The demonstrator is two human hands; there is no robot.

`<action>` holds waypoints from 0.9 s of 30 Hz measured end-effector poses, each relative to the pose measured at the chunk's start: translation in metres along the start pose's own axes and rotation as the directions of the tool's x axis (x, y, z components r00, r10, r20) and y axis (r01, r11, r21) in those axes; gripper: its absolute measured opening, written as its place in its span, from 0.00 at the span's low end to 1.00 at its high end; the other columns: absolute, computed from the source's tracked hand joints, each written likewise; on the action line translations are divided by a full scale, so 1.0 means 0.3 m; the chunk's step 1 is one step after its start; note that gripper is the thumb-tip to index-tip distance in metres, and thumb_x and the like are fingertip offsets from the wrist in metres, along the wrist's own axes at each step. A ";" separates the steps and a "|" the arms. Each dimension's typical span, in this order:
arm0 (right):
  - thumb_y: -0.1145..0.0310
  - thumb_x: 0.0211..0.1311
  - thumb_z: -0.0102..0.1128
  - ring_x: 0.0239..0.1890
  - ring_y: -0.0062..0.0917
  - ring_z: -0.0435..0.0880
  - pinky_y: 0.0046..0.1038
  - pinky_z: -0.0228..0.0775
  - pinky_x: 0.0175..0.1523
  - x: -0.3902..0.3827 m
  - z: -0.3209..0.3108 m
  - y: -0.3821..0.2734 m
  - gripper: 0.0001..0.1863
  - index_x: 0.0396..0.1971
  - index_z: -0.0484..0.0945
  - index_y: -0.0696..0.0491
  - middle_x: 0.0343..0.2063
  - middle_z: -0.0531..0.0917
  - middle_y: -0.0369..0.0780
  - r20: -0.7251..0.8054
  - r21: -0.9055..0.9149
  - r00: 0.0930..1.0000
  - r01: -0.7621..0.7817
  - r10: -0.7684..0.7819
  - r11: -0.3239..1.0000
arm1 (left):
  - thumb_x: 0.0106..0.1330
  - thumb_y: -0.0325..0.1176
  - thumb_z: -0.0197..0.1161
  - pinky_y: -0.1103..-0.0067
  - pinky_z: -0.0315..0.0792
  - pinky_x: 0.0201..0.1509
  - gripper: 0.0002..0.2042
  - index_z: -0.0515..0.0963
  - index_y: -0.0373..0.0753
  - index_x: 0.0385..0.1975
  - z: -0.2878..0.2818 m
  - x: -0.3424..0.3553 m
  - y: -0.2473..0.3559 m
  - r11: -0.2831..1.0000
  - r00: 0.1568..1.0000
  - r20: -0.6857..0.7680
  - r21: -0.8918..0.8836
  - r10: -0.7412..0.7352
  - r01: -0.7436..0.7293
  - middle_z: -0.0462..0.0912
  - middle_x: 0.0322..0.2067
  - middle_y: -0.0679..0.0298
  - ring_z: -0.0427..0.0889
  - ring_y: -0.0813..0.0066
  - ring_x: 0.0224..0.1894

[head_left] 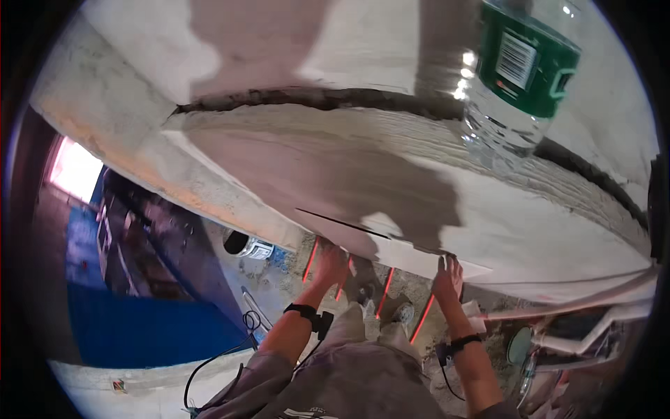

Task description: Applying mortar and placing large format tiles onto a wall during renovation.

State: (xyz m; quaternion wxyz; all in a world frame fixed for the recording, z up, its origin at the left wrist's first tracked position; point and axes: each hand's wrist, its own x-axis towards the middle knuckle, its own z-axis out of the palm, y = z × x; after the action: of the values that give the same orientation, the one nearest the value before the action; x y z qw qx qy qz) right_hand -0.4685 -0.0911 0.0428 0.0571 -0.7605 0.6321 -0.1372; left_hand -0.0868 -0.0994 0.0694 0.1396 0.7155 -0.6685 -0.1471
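Observation:
Low in front of me, a pale flat strip (412,255) lies along the lower edge of a large pale panel (537,227). A narrow dark gap shows along the strip's left part. My left hand (331,267) is closed at the strip's lower edge, its fingertips partly hidden there. Farther right, my right hand (448,278) grips the same edge, with its fingers up against the strip's face. Both wrists wear black bands with cables. My shadow covers much of the panel.
A clear bottle with a green label (534,63) stands on the ledge at upper right, beside a dark crack. Red stripes (385,293) cross the rough floor by my feet. A bucket (259,248) sits left, near blue sheeting (146,335). White pipes (579,341) lie right.

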 end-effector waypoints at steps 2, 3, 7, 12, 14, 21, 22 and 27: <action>0.67 0.52 0.56 0.68 0.45 0.60 0.44 0.52 0.69 -0.005 0.031 0.013 0.33 0.60 0.66 0.62 0.63 0.66 0.51 0.086 -0.128 0.996 -0.027 0.038 0.991 | 0.55 0.36 0.62 0.61 0.66 0.63 0.26 0.71 0.32 0.55 0.029 0.044 -0.026 0.970 0.976 -0.043 0.126 0.213 -0.206 0.69 0.57 0.44 0.67 0.46 0.61; 0.68 0.53 0.54 0.68 0.45 0.59 0.45 0.51 0.70 -0.008 0.024 0.026 0.33 0.61 0.64 0.63 0.63 0.66 0.51 0.152 -0.061 0.988 -0.023 0.032 0.998 | 0.56 0.35 0.59 0.62 0.66 0.63 0.27 0.69 0.32 0.57 0.041 0.070 -0.031 0.979 0.987 -0.009 0.130 0.158 -0.155 0.69 0.59 0.45 0.67 0.47 0.62; 0.75 0.53 0.53 0.62 0.46 0.66 0.46 0.57 0.67 -0.031 0.024 0.015 0.28 0.58 0.69 0.62 0.55 0.70 0.51 -0.049 -0.115 0.998 0.037 -0.043 0.993 | 0.59 0.32 0.52 0.63 0.67 0.63 0.27 0.65 0.29 0.61 0.094 0.154 -0.012 0.950 0.986 0.117 0.276 0.117 -0.145 0.65 0.63 0.47 0.64 0.51 0.66; 0.77 0.49 0.53 0.62 0.47 0.66 0.46 0.57 0.67 -0.020 0.030 -0.037 0.30 0.58 0.68 0.64 0.56 0.69 0.54 0.050 -0.076 0.997 -0.054 0.058 0.996 | 0.59 0.30 0.52 0.64 0.62 0.67 0.30 0.62 0.30 0.64 0.039 0.171 -0.030 0.939 0.978 0.135 0.285 0.159 -0.192 0.63 0.65 0.49 0.62 0.52 0.68; 0.78 0.49 0.53 0.61 0.48 0.66 0.46 0.57 0.66 -0.018 0.036 -0.046 0.30 0.57 0.68 0.64 0.56 0.69 0.54 0.058 -0.106 0.997 -0.054 0.060 0.993 | 0.57 0.29 0.56 0.65 0.67 0.63 0.28 0.67 0.30 0.60 0.024 0.168 -0.040 0.950 0.978 0.029 0.229 0.209 -0.210 0.66 0.60 0.49 0.63 0.52 0.66; 0.79 0.48 0.52 0.60 0.49 0.67 0.46 0.58 0.65 -0.014 0.049 -0.074 0.29 0.56 0.68 0.66 0.56 0.68 0.54 0.002 -0.093 0.999 -0.051 0.052 0.994 | 0.58 0.32 0.54 0.66 0.66 0.62 0.22 0.73 0.32 0.53 0.029 0.183 -0.070 0.885 0.952 0.039 0.357 0.305 -0.299 0.71 0.56 0.54 0.68 0.56 0.61; 0.79 0.48 0.51 0.60 0.49 0.67 0.45 0.58 0.65 -0.009 0.049 -0.074 0.29 0.56 0.68 0.66 0.57 0.67 0.54 0.003 -0.070 0.998 -0.066 0.067 0.995 | 0.58 0.32 0.54 0.66 0.66 0.62 0.22 0.73 0.32 0.53 0.028 0.181 -0.074 0.887 0.953 0.033 0.359 0.300 -0.291 0.71 0.56 0.54 0.68 0.56 0.61; 0.55 0.61 0.56 0.68 0.48 0.58 0.46 0.48 0.71 0.001 0.055 -0.056 0.37 0.67 0.59 0.58 0.67 0.64 0.48 0.316 -0.309 0.914 -0.153 0.253 0.939 | 0.59 0.37 0.56 0.69 0.67 0.58 0.12 0.79 0.42 0.41 0.031 0.134 -0.112 0.870 0.940 -0.078 0.412 0.331 -0.272 0.76 0.49 0.61 0.72 0.65 0.53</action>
State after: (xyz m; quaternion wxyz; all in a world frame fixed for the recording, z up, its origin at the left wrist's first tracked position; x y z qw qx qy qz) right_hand -0.4479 -0.0894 0.0314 0.0756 -0.7025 0.7010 0.0973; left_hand -0.0573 -0.1374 0.0466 0.0621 0.6243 -0.7758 0.0673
